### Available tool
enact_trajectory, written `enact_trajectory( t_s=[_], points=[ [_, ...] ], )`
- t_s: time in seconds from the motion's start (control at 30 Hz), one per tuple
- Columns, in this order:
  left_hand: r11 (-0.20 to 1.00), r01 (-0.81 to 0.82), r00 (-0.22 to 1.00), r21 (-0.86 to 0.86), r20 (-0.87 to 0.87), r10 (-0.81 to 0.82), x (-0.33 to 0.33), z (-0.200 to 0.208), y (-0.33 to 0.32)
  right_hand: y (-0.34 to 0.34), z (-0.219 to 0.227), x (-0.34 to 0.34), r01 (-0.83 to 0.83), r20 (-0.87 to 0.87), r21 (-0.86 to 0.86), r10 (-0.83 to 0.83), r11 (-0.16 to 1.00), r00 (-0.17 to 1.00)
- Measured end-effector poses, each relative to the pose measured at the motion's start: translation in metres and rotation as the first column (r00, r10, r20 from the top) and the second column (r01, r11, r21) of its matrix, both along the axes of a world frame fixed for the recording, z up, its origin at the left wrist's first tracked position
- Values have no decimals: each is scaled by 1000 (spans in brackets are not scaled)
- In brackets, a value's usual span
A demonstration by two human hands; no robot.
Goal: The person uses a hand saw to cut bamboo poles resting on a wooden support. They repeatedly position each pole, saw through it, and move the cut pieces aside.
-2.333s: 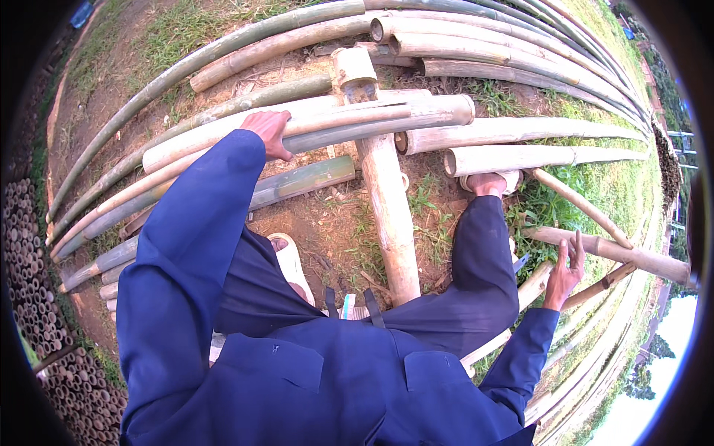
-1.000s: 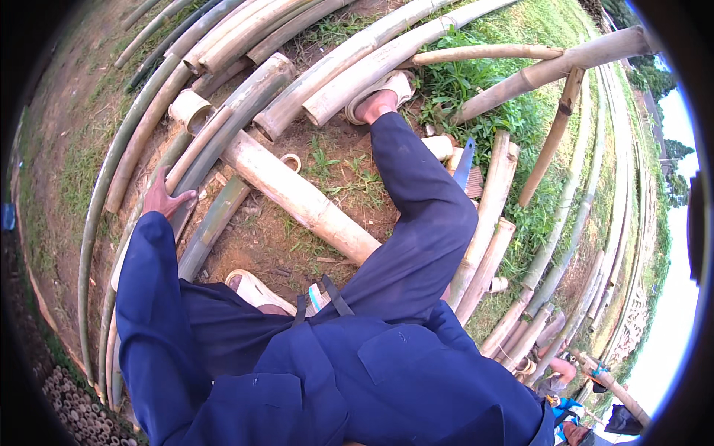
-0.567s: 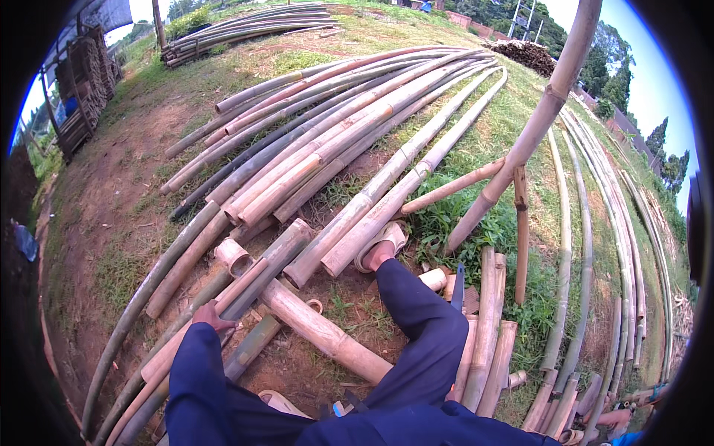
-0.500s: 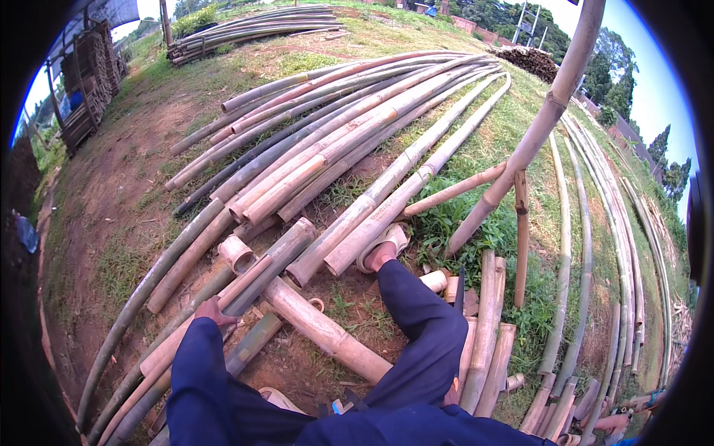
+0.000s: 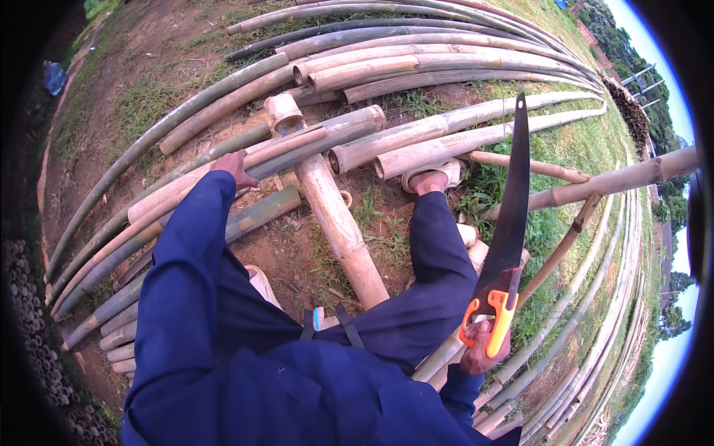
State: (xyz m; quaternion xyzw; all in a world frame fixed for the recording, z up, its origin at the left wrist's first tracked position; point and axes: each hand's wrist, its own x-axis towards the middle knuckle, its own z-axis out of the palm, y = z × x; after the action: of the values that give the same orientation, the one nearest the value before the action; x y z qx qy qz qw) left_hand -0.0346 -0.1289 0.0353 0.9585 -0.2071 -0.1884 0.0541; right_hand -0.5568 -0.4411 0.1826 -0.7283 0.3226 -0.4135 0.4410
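Observation:
My right hand (image 5: 485, 351) is closed round the orange handle of a hand saw (image 5: 510, 215), whose long dark blade points up and away from me. On the left, my left hand (image 5: 235, 171) is closed over a pale bamboo pole (image 5: 175, 192), its thumb side toward me. That pole lies alongside a thicker greyish bamboo pole (image 5: 343, 129). Both cross over a stout bamboo log (image 5: 338, 223) that slopes down toward my lap. The saw blade is apart from the bamboo.
Long bamboo poles (image 5: 446, 63) lie in a row beyond, and more poles (image 5: 580, 327) run along the right. A slanting bamboo post (image 5: 617, 181) with braces stands at right. My foot in a light shoe (image 5: 439, 177) rests near the pole ends. Stacked cut bamboo (image 5: 37, 327) is at far left.
My right hand has come up into view with the saw; before, only part of the blade showed beside my knee. My view has tilted down, while my left hand stays on the pole.

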Motion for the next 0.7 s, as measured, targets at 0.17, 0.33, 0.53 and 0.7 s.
enact_trajectory(
  t_s=[0.17, 0.33, 0.53, 0.7],
  points=[
    [999, -13, 1000, 32, 24, 13, -13, 6, 5, 6, -29, 139, -390, 38, 239, 393, 889, 919],
    [996, -63, 998, 63, 33, 61, -25, 14, -9, 15, -80, 227, -499, -60, 92, 505, 862, 861],
    [997, -60, 996, 57, 73, 56, -22, 5, -4, 12, -113, 248, -530, -53, 221, 553, 819, 832],
    [997, -48, 994, 56, 102, 42, -19, 1, 0, 20, -106, 257, -635, -137, 9, 630, 773, 765]
  ],
)
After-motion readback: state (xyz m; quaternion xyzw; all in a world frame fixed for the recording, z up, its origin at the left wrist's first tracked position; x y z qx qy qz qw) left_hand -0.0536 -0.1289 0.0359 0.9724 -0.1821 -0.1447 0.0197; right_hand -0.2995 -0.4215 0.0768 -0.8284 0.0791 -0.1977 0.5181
